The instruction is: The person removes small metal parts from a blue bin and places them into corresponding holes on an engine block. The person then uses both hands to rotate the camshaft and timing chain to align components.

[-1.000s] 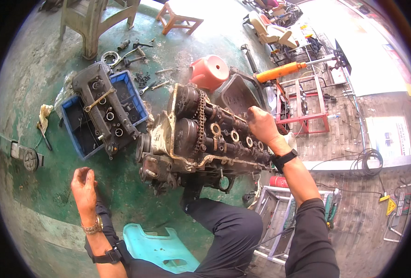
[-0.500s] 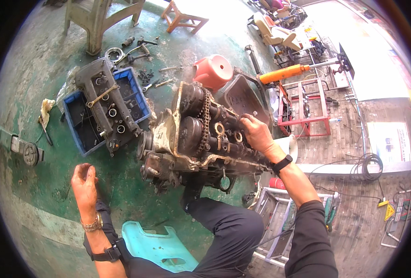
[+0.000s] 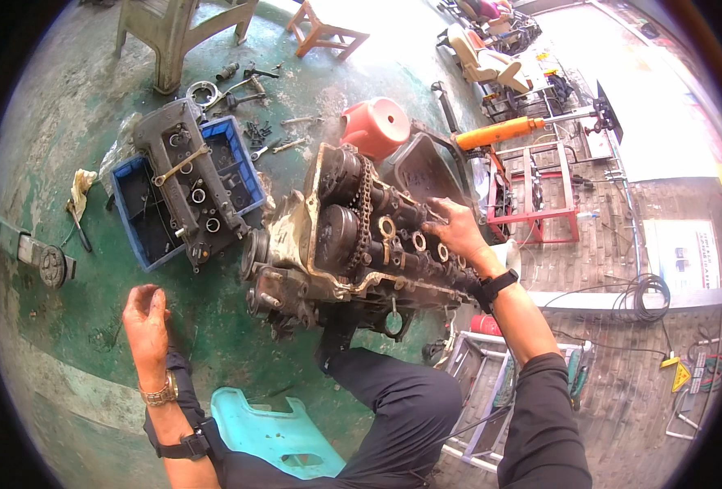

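Observation:
A dirty engine cylinder head (image 3: 394, 236) with a timing chain (image 3: 364, 212) and two round sprockets stands in front of me. My right hand (image 3: 460, 232) reaches over its far right side, fingers bent down around a spot among the camshaft parts. What those fingers grip, if anything, is too small or hidden to name. My left hand (image 3: 147, 319) hangs in the air to the left, apart from the engine. Its fingers are loosely bent, with a gap by the thumb and nothing seen in them. Left of the engine, a valve cover (image 3: 190, 183) lies across a blue crate (image 3: 137, 236), a wrench (image 3: 180, 166) on top.
A red stool (image 3: 376, 129) and a dark pan (image 3: 426, 167) stand behind the engine. Loose bolts and tools (image 3: 257, 132) lie on the floor. An orange hoist cylinder (image 3: 499, 133) and a red frame (image 3: 540, 191) are at right. A turquoise stool (image 3: 271, 432) is beside my leg.
My right hand has shifted slightly, and its thumb and forefinger show further apart over the cylinder head. The left hand has stayed nearly in place.

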The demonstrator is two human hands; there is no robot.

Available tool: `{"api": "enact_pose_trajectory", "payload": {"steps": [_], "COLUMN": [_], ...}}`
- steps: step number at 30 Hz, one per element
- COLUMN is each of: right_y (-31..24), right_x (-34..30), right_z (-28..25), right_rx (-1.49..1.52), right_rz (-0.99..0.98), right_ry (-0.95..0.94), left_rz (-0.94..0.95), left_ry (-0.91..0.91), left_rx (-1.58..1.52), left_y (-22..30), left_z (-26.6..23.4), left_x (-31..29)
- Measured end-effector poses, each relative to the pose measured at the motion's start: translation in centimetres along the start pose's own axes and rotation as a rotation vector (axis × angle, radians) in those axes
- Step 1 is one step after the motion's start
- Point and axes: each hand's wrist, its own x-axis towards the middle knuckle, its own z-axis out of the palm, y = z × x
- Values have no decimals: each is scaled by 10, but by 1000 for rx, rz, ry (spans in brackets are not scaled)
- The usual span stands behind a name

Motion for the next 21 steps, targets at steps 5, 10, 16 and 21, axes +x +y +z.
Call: {"api": "enact_pose_trajectory", "payload": {"steps": [5,10,16,21], "right_y": [4,4,9,-1], "right_x": [2,-1,3,0], "right_z": [-3,7,3,10], "right_rx": [43,-48,-49,-164], "right_rz": [55,3,13,-45], "right_ry": [-81,-10,-39,12], "left_rz": [12,14,10,2], "left_ry": [-2,-8,-4,10], "left_rx": [-12,-1,-12,10], "left_y": [-1,-3,-6,-6], "left_z": [0,0,-1,-2], "left_x": [-1,0,-1,1]}}
